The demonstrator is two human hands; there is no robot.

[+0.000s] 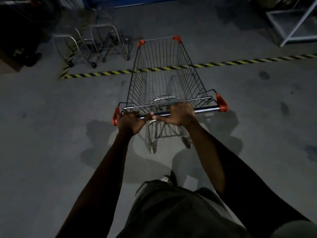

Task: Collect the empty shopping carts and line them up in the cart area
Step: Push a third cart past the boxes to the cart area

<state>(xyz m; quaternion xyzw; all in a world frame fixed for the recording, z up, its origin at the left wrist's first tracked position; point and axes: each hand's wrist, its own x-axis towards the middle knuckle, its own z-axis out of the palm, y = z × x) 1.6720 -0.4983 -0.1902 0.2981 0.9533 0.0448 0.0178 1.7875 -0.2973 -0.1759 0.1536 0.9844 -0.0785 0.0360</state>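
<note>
Far-left edge of floor (42, 117): dark clutter, too dim to identify. Next right, near the upper-left corner: nested metal cart frames (92, 43), baskets hard to make out, parked beyond the yellow-black hazard tape (103, 73). Tape runs across the floor, turns a corner at its left end. Left hand (130, 120) wrapped around the handle bar (205, 109) at its left end; right hand (179, 115) closed on the same bar near middle, thumbs almost touching. Empty wire shopping cart (163, 71) mid-floor, front end straddling the tape, red corner caps. Open floor both sides of cart. Rear wheels partly hidden under the basket. Upper-right corner: white frame rack (291, 23), cut off by the edge, well apart from the cart.
</note>
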